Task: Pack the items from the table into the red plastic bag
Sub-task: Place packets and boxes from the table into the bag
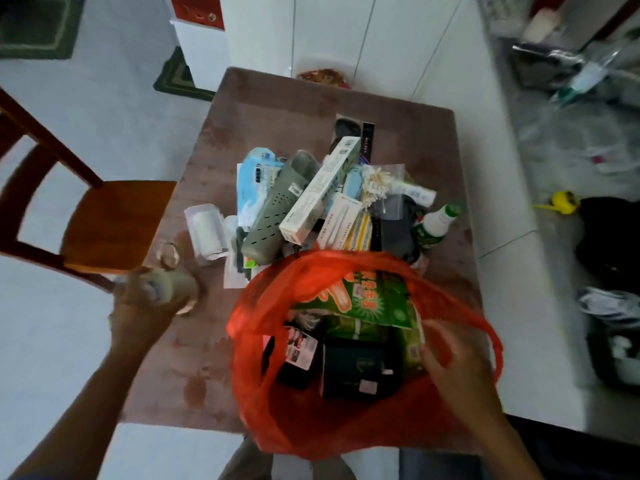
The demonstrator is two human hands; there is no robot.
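Your table (277, 109) carries the red plastic bag (311, 420) at its near edge, mouth open, with a green packet (374, 299) and dark boxes (360, 372) inside. Just beyond the bag lies the heap of unpacked items: a grey slipper (273, 209), a long white box (318, 192), a green-capped bottle (436, 223). Your right hand (450, 362) pinches the bag's right rim, holding it open. Left of the bag, your left hand (145, 292) grips a blurred greyish roll (180, 282) above the table

Ahead of the left hand (149, 292) the item pile (311, 199) blocks; rightward, bare table (207, 341) — then the bag (277, 410) mouth, open.
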